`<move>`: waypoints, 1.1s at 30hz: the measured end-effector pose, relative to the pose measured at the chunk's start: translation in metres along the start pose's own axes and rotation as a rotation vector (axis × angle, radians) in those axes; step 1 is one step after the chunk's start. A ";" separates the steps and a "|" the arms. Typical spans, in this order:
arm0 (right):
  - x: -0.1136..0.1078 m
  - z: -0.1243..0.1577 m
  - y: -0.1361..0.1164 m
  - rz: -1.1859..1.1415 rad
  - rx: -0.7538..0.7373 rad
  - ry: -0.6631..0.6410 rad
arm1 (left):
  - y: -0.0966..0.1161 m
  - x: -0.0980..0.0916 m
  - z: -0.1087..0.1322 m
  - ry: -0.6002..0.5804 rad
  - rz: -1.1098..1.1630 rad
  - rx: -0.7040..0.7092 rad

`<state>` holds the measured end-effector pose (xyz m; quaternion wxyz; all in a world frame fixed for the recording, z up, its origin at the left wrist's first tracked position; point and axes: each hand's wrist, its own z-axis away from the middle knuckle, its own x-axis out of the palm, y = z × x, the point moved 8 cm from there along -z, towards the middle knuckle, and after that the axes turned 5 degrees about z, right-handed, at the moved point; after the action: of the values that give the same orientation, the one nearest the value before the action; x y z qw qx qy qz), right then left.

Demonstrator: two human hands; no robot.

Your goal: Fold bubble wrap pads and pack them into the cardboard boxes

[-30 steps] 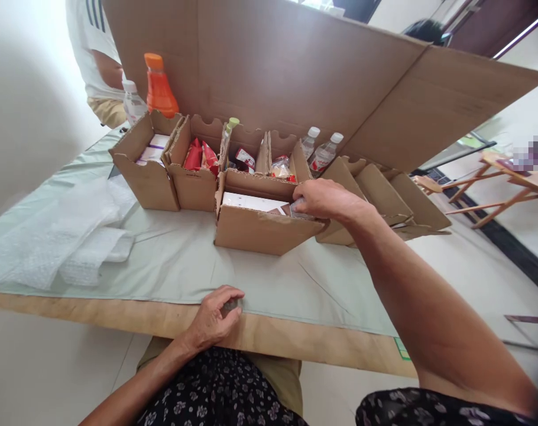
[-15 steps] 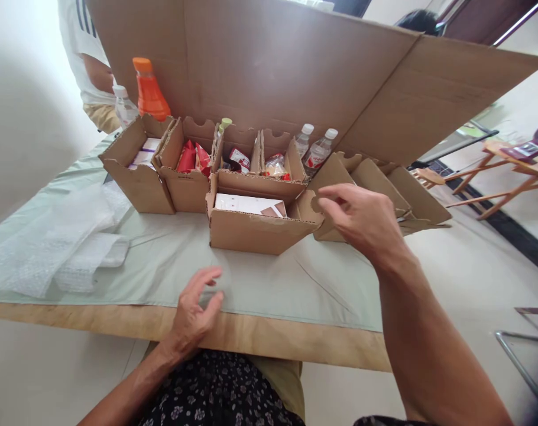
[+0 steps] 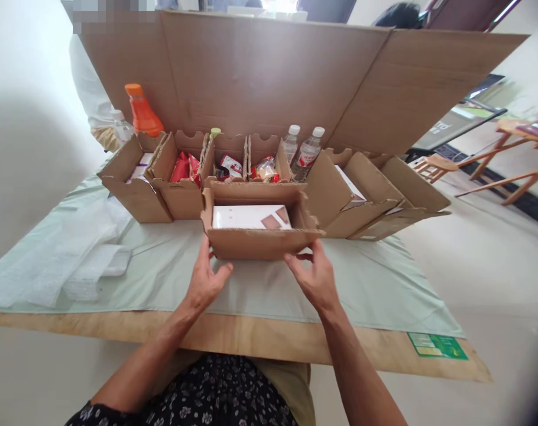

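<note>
In front of me stands an open cardboard box with a white carton lying inside. At its left lower corner is my left hand, fingers against the end wall and thumb reaching below the front. My right hand grips the opposite corner, thumb by the lower front edge and fingers around the side. Behind it, similar boxes hold red packets, a white-and-red packet and a clear wrapped snack. To the right, a leaning box contains a flat white item.
Bubble wrap lies on the left of the cloth-covered table. Behind the boxes rises a tall cardboard panel. An orange bottle and clear bottles stand near it. Another person is at the far left.
My right hand has come down from above the right-hand boxes to the front box's right end. My left hand has moved forward to its left corner. The box now faces me more squarely.
</note>
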<state>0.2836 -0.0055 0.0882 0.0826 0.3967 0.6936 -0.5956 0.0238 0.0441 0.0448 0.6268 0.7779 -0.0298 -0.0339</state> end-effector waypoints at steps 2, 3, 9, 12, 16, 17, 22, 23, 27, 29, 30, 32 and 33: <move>-0.019 0.022 0.006 -0.012 0.017 0.102 | 0.003 0.008 0.021 -0.054 0.004 -0.013; -0.023 0.033 0.006 -0.024 0.019 0.142 | 0.004 0.005 0.029 -0.066 0.000 -0.027; 0.035 0.053 -0.049 -0.092 -0.162 -0.051 | 0.033 -0.081 0.032 0.176 -0.086 -0.003; 0.035 0.041 -0.061 -0.132 -0.182 -0.053 | 0.044 -0.083 0.030 0.222 -0.059 0.060; -0.014 0.054 -0.035 -0.091 -0.039 0.182 | 0.029 -0.031 0.044 0.037 0.008 -0.006; -0.019 0.062 -0.031 -0.069 -0.026 0.201 | 0.025 -0.027 0.049 0.018 0.013 -0.029; 0.019 0.088 -0.043 -0.043 -0.115 -0.001 | 0.022 -0.068 0.055 0.151 -0.026 -0.042; 0.025 0.087 -0.045 -0.053 -0.126 -0.020 | 0.023 -0.074 0.052 0.162 -0.035 -0.038; 0.003 0.078 -0.027 -0.018 -0.065 0.072 | 0.017 -0.047 0.040 0.081 0.000 -0.055; -0.020 0.083 -0.006 0.028 0.017 0.126 | 0.012 -0.012 0.032 -0.001 0.028 -0.062; -0.031 0.089 0.005 0.049 0.064 0.150 | 0.010 0.006 0.028 -0.043 0.036 -0.064; -0.047 0.106 0.024 0.086 0.142 0.207 | 0.007 0.038 0.017 -0.120 0.043 -0.062; -0.052 0.115 0.030 0.102 0.165 0.242 | 0.006 0.051 0.011 -0.153 0.049 -0.056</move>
<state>0.2972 -0.1322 0.0638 -0.0043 0.5055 0.6264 -0.5934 0.0735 0.0273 0.0476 0.6450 0.7541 -0.0956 -0.0788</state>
